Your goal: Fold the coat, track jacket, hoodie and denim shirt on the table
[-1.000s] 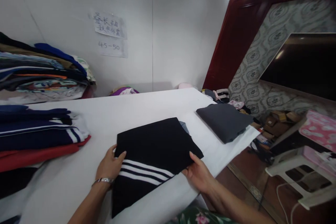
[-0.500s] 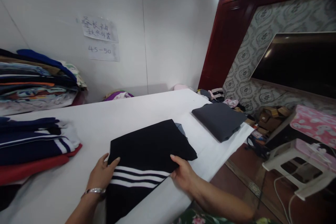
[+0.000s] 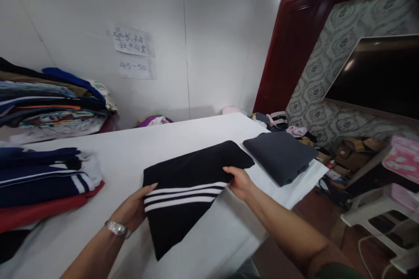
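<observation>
A folded black garment (image 3: 193,165) with three white stripes lies over the white table, its near corner hanging down toward me. My left hand (image 3: 135,207) grips its left edge beside the stripes, thumb on top and the other fingers underneath. At the right edge, my right hand (image 3: 238,182) pinches the cloth where the stripes end, thumb uppermost. The fingers beneath the fabric are mostly hidden. Just right of this garment lies a folded dark grey garment (image 3: 280,154), which neither hand touches.
The white table (image 3: 124,152) runs back to a pale wall. Folded navy clothes (image 3: 42,185) and a red garment (image 3: 49,211) are stacked at the left, with a taller clothes pile (image 3: 59,100) behind. A white stool (image 3: 376,222) stands at the right, near cardboard boxes (image 3: 352,154).
Both hands have moved the black garment away from me and to the right, closer to the grey one. Its near part now ends in a visible hanging corner.
</observation>
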`<state>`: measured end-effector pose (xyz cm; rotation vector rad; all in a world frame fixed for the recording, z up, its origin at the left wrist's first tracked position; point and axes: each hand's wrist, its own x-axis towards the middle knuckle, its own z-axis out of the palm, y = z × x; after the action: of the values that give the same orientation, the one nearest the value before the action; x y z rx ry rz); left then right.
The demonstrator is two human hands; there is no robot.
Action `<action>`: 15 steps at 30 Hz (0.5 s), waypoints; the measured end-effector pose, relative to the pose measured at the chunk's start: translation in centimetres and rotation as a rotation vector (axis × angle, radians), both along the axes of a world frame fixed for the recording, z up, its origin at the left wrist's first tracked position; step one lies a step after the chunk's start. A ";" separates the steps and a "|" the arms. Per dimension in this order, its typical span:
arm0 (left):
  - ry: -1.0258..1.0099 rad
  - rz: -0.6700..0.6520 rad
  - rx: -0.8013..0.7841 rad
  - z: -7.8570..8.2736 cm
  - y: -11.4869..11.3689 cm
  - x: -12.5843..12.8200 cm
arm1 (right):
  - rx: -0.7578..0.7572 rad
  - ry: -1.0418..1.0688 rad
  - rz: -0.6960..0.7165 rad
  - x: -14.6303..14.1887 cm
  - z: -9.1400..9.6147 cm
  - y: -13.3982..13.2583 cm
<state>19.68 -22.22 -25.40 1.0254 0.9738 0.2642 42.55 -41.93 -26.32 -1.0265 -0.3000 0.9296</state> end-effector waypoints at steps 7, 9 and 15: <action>-0.217 0.087 0.053 3.3 1.5 9.0 | 0.024 -0.085 -0.091 8.9 3.8 2.3; -0.242 0.101 0.051 3.5 1.7 12.0 | 0.003 -0.121 -0.113 11.4 4.5 2.8; -0.244 0.139 0.039 2.6 1.9 20.8 | -0.064 -0.142 -0.211 18.9 5.6 3.2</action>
<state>40.52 -20.31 -22.82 0.9376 0.8212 0.5130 61.45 -38.72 -20.74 -1.1618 -0.2760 0.6809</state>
